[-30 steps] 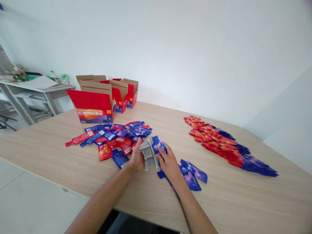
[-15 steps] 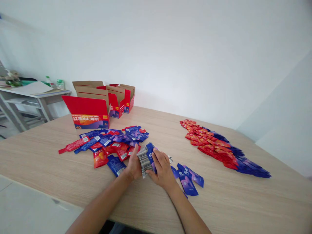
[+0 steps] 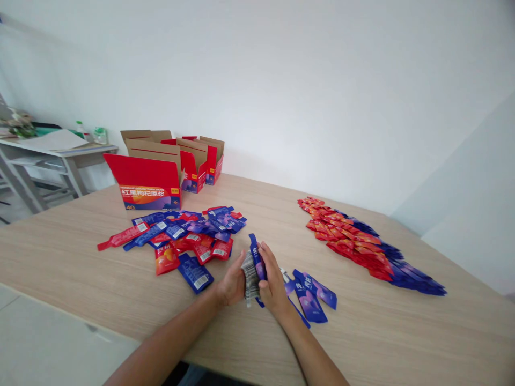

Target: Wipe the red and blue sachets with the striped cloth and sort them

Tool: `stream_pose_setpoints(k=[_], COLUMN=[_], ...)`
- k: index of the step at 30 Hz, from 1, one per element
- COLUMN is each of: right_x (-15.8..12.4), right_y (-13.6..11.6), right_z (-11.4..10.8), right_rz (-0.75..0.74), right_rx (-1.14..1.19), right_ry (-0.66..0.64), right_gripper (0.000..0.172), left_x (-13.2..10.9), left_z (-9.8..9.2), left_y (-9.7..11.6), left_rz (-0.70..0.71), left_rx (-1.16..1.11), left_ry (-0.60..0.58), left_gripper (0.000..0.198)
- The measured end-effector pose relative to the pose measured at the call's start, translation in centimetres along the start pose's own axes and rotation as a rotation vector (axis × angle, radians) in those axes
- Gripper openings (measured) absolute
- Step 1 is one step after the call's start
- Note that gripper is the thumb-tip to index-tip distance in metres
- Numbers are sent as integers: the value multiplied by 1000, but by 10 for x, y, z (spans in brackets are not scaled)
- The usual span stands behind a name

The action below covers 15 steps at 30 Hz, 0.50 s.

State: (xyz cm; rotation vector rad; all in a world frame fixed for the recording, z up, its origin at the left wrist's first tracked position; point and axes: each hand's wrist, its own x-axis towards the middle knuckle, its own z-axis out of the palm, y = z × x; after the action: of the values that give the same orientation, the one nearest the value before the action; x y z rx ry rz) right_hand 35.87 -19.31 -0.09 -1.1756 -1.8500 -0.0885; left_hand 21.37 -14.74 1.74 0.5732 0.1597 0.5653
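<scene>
Between my two hands is a stack of sachets, its silvery edges facing up and a blue sachet on its right side. My left hand presses the stack from the left, and my right hand is closed round it from the right. Left of my hands lies a loose heap of red and blue sachets; the nearest blue one shows its barcode. Several blue sachets lie beside my right wrist, partly hidden by it.
Open red cartons stand at the back left of the wooden table. On the right, red and blue sachets lie in long overlapping rows. A desk with papers and bottles is at far left, a white wall behind.
The stack has moved a little right and toward me, between both hands. Its blue face has turned more edge-on to the right. The heap and the rows lie as before.
</scene>
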Motion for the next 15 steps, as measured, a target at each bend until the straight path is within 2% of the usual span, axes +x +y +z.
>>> stream_pose_setpoints(k=[4, 9, 15], right_x=[3, 7, 7], right_y=[3, -1, -6], right_z=[-1, -2, -1], right_rz=[-80, -129, -168], right_rx=[-42, -58, -63], right_ry=[-103, -210, -248], right_gripper=[97, 74, 67], left_x=[0, -2, -6], left_z=[3, 12, 16], left_y=[4, 17, 38], left_rz=[32, 90, 168], left_rx=[-61, -179, -231], left_ry=[21, 101, 242], left_gripper=[69, 72, 86])
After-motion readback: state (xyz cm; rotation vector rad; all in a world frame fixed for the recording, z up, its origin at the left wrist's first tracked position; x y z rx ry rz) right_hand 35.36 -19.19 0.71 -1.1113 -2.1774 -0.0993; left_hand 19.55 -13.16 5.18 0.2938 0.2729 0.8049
